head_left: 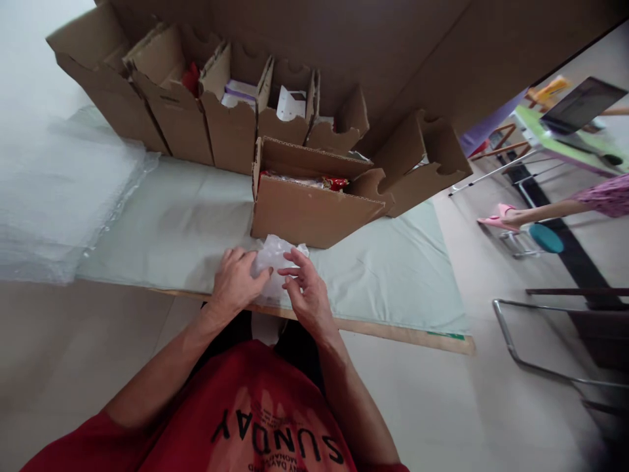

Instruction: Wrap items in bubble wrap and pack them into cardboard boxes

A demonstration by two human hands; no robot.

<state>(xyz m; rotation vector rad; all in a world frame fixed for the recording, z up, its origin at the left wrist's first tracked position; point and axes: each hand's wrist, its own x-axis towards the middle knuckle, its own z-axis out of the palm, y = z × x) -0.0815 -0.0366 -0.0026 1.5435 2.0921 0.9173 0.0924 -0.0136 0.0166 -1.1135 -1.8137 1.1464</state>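
Observation:
A small crumpled piece of clear bubble wrap [276, 252] lies near the table's front edge, between my hands. My left hand [236, 278] is closed on its left side, thumb stretched over the plastic and the other fingers curled. On the other side, my right hand [308, 288] is open, its fingers apart and hovering at the wrap's right edge. Just beyond the wrap stands a cardboard bin [314, 213] with red and clear plastic packets [335, 184] inside.
Several cardboard bins [184, 124] line the back of the cloth-covered table [196, 210]. A stack of bubble wrap sheets [63, 196] lies at the left. To the right are a green table with a laptop [582, 108], a teal stool [546, 238], a person's leg [545, 211] and a metal frame [506, 334].

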